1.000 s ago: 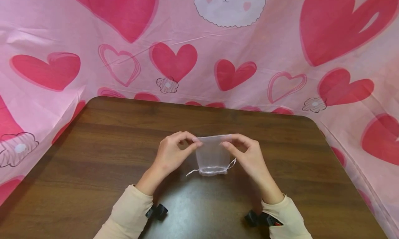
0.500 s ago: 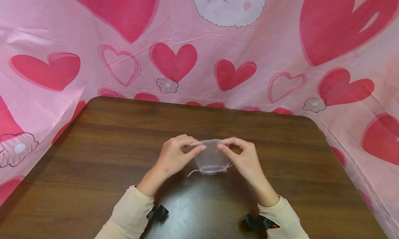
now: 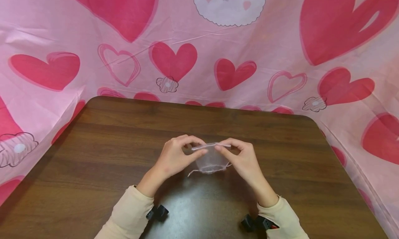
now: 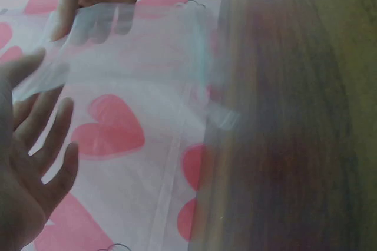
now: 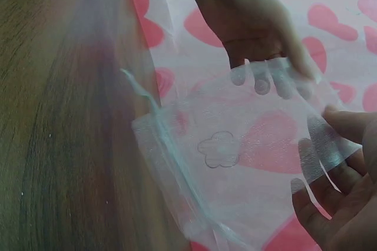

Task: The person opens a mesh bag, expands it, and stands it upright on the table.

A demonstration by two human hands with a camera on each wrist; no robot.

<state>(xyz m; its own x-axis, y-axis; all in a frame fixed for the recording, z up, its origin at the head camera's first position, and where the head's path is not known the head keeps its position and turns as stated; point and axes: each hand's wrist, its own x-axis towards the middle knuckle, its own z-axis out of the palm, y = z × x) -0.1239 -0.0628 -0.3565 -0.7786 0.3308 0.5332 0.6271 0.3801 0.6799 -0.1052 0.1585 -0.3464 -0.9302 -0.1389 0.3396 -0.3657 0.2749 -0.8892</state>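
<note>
A small sheer white drawstring pouch (image 3: 212, 160) hangs between both hands above the table, its gathered drawstring end downward. My left hand (image 3: 177, 155) pinches one upper corner between thumb and fingers. At the opposite corner my right hand (image 3: 241, 156) pinches the edge in the same way. The pouch's top edge is folded over between the thumbs. In the right wrist view the sheer fabric (image 5: 235, 139) shows the fingers behind it, and the pale drawstring (image 5: 177, 151) runs across its far end. The left wrist view shows the pouch (image 4: 141, 45) stretched between both hands.
A dark brown wooden table (image 3: 124, 128) lies beneath the hands. Pink cloth (image 3: 265, 41) printed with red hearts hangs behind it and along the sides. Black wrist cameras (image 3: 162, 213) are strapped over the cream sleeves (image 3: 129, 211).
Both hands have come closer together and slightly lower. The pouch's top edge has gone from straight and taut to folded over, and the visible panel looks shorter.
</note>
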